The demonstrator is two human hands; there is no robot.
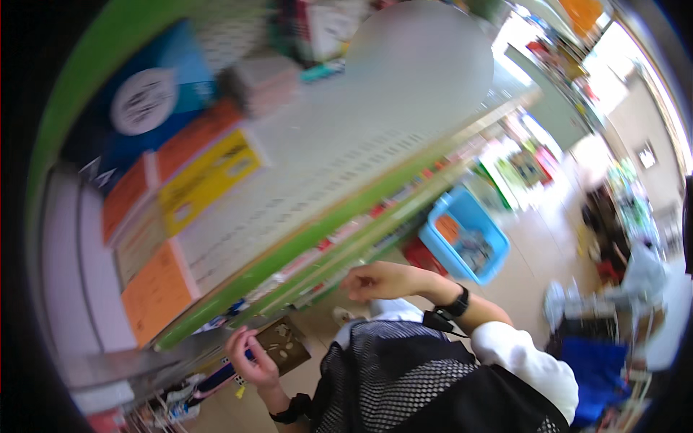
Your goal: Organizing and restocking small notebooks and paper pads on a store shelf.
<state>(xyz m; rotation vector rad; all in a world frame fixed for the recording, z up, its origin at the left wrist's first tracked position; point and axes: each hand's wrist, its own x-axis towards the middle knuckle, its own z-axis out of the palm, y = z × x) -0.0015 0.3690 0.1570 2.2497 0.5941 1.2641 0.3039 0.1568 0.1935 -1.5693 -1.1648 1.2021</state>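
Observation:
My left hand [252, 358] is low in front of the shelf's near corner, its fingers apart and loosely bent, with nothing seen in it. A long dark blue object [215, 379] with a pink edge shows behind it; whether they touch is unclear. My right hand [381, 281] hovers before my body, fingers curled inward, and blur hides whether it holds anything. Beside both hands runs a perforated white shelf [325, 157] with a green front edge. Orange booklets [157, 292], a yellow booklet [211, 181] and a blue package [146, 97] rest at its left end.
On the tiled floor, a light blue plastic basket [501, 246] holds an orange item and crumpled packets. A brown tray or box [282, 346] with small pieces lies below the shelf. Blue cloth or bag [593, 373] hangs at the right, near stocked shelving [631, 205].

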